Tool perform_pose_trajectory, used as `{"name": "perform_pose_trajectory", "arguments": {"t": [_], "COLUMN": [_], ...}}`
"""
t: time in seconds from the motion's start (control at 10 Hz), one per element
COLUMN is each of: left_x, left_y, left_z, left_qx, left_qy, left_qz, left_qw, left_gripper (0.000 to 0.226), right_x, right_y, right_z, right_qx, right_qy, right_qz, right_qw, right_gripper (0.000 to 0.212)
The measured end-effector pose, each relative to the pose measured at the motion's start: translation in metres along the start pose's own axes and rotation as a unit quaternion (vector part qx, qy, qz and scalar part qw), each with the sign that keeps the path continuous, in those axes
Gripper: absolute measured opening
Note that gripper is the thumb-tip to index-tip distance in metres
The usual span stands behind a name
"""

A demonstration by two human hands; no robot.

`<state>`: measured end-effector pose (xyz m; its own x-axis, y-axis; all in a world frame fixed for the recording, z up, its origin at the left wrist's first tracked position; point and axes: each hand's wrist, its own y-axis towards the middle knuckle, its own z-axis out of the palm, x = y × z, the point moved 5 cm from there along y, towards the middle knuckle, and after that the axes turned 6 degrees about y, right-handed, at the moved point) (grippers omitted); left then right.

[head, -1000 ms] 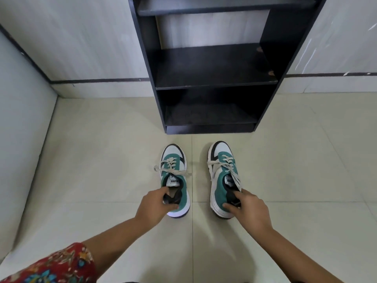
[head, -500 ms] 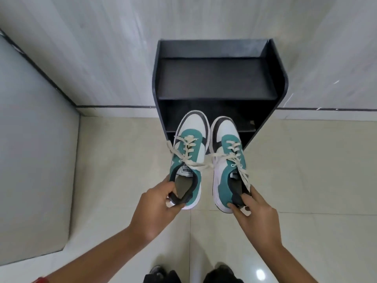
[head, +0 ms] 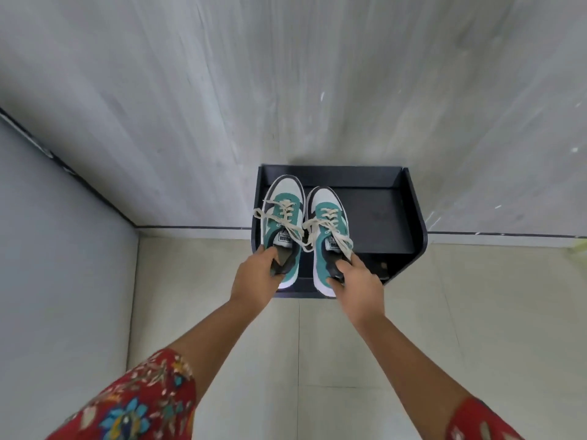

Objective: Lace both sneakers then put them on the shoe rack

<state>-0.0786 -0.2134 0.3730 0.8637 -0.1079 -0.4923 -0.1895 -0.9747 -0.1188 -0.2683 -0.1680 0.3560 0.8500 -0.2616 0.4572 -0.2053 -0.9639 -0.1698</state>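
Two green, white and black sneakers with cream laces are held side by side above the left half of the black shoe rack (head: 381, 217), toes pointing to the wall. My left hand (head: 254, 277) grips the heel collar of the left sneaker (head: 282, 214). The heel collar of the right sneaker (head: 327, 227) is gripped by my right hand (head: 359, 281). Both are laced, with loose lace ends hanging between them. I cannot tell whether their soles touch the top shelf.
The rack stands against a pale grey wall (head: 286, 90). A second wall (head: 63, 249) closes the left side. Beige floor tiles (head: 476, 312) spread around the rack's base. Red floral sleeves (head: 136, 404) cover my upper arms.
Both sneakers were lifted off the floor and carried up and forward over the rack's top shelf. The view rose, so the rack is seen from above.
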Motion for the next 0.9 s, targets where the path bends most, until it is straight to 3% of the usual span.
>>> {"name": "perform_pose_trajectory", "arguments": {"t": [0.4,0.5,0.6,0.7,0.9], "left_x": [0.021,0.020,0.014,0.003,-0.050], "left_y": [0.039,0.036,0.030,0.017,-0.013], "left_z": [0.023,0.022,0.012,-0.019,-0.138], "left_qx": [0.042,0.044,0.066,0.032,-0.072], "left_qy": [0.001,-0.028,-0.050,-0.042,-0.089], "left_qz": [-0.040,-0.051,-0.086,-0.120,-0.076], "left_qw": [0.998,0.997,0.993,0.991,0.991], "left_gripper": [0.025,0.037,0.065,0.059,0.034], "right_x": [0.020,0.020,0.025,0.039,0.092], "right_y": [0.046,0.044,0.035,0.018,-0.017], "right_z": [0.024,0.025,0.014,-0.018,-0.135], "right_qx": [0.021,0.024,0.021,-0.025,-0.133], "right_qy": [-0.037,-0.029,-0.001,0.035,0.145], "right_qz": [0.030,0.039,0.044,0.028,-0.007], "right_qw": [0.999,0.999,0.999,0.999,0.981], "right_gripper": [0.026,0.041,0.060,0.052,0.025]}}
